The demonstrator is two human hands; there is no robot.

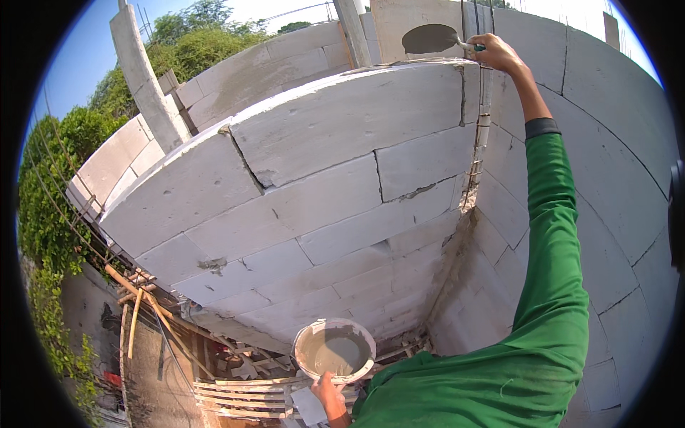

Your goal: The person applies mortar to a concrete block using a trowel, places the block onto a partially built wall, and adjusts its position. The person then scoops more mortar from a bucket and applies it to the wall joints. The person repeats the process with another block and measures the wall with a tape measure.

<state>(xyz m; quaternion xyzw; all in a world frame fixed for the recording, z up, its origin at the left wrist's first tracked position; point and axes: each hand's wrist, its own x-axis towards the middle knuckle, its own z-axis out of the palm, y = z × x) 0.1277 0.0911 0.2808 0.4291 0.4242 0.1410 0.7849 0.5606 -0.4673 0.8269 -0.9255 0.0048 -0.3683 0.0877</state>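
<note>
At the top of the wall, near its right end, my right hand point(497, 53) is closed round the handle of a trowel point(429, 38). The trowel's rounded, dark grey blade points left, just above the wall's top edge. Low in the middle, my left hand point(328, 394) grips the near rim of a round, pale bucket point(297, 351). Wet grey mortar point(321, 349) lies inside it, partly in shadow. Between the two hands rises a wall of large pale blocks point(342, 107), with dark gaps at some joints.
A second block wall point(606, 128) meets this one on the right, with exposed rebar and rough mortar in the corner point(472, 171). Bamboo slats point(242, 396) lie below beside the bucket, with scrap underneath. A concrete post point(146, 82) and green bushes point(71, 150) stand left.
</note>
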